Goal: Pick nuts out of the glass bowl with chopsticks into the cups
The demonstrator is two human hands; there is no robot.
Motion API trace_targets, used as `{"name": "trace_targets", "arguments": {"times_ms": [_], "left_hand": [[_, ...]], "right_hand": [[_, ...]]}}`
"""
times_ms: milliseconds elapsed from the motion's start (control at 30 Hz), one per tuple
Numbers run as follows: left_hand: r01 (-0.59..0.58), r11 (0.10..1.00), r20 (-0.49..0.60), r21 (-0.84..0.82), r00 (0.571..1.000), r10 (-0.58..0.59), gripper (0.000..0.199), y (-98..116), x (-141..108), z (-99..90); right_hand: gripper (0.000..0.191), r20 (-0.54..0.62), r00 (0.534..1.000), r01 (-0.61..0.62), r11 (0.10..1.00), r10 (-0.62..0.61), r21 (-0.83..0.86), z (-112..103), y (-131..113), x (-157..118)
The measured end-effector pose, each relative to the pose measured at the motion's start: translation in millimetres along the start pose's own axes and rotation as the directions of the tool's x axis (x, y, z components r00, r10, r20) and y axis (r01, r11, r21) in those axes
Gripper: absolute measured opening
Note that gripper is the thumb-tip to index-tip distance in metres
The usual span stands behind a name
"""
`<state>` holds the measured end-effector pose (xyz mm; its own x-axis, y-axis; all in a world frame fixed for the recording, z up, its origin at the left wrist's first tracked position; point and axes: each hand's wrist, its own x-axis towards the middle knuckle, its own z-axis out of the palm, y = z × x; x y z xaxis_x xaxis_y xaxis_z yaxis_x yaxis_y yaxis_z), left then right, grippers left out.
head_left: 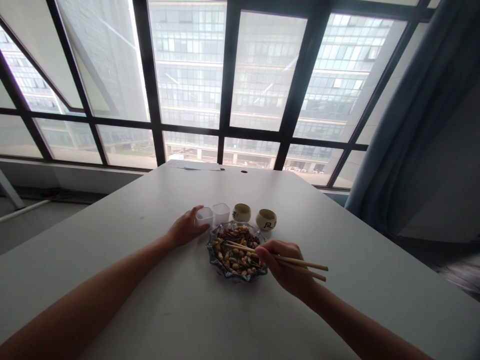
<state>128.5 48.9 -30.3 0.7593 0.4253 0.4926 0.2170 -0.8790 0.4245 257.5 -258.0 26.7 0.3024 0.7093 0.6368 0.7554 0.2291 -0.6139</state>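
Note:
My right hand point(282, 262) grips a pair of wooden chopsticks point(300, 261), whose tips reach into a scalloped glass bowl point(216, 265). Peanuts and dark striped seeds point(235, 250) fill the bowl; whether the tips pinch any of them I cannot tell. On the left, my left hand point(188, 226) is wrapped round a small translucent plastic cup point(204, 216), thumb in front and fingers behind. A second translucent cup point(221, 212) stands just right of it. Two cream ceramic cups with dark characters, one point(241, 213) nearer the middle and one point(266, 220) further right, stand behind the bowl.
The white table point(157, 310) stretches away toward large framed windows. Some papers point(195, 165) lie at its far edge, near two dark round spots. A blue-grey curtain point(397, 120) hangs at the right.

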Motion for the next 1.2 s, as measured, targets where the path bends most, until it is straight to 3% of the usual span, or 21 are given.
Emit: {"name": "trace_targets", "arguments": {"times_ms": [300,567,1200], "left_hand": [[-0.005,1.0,-0.002,0.006,1.0,0.005,0.072,-3,0,1.8],[0.002,1.0,0.001,-0.005,1.0,-0.002,0.072,-1,-1,1.1],[0.004,1.0,0.003,0.003,1.0,-0.004,0.072,1,0,-0.5]], "right_hand": [[0.032,-0.002,0.991,-0.131,0.986,0.132,0.103,7,9,-4],[0.041,0.02,0.958,-0.286,0.945,0.286,0.158,9,14,-5],[0.043,-0.032,0.958,-0.273,0.944,0.284,0.185,12,11,-6]]}}
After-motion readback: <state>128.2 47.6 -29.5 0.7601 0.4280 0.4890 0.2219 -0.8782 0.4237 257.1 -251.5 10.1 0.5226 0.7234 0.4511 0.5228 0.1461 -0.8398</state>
